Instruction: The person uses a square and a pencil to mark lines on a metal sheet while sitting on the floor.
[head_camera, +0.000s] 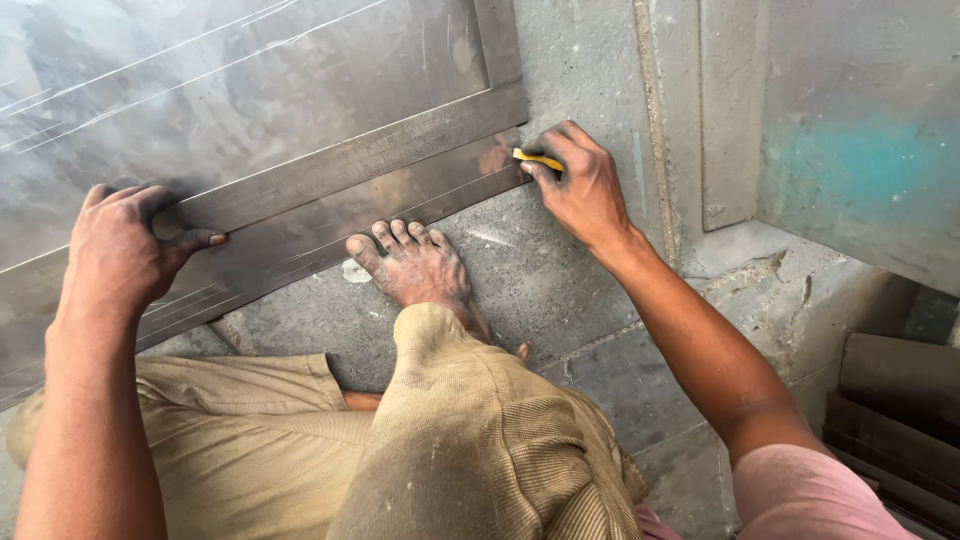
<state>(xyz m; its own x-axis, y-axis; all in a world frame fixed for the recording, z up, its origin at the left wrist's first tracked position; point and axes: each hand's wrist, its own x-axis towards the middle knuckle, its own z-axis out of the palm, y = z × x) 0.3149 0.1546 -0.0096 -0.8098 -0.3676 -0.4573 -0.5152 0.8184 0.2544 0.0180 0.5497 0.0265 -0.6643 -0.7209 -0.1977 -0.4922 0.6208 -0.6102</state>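
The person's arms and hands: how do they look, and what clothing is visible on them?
Both forearms are bare. The left hand and right hand wear no gloves, rings or watch, and look smeared with dark grime. At the right upper arm, a short pink sleeve shows. No left sleeve is in view.

A bare foot (415, 265) rests on grey stone floor (560, 290); perhaps stacked boards (895, 420) right.
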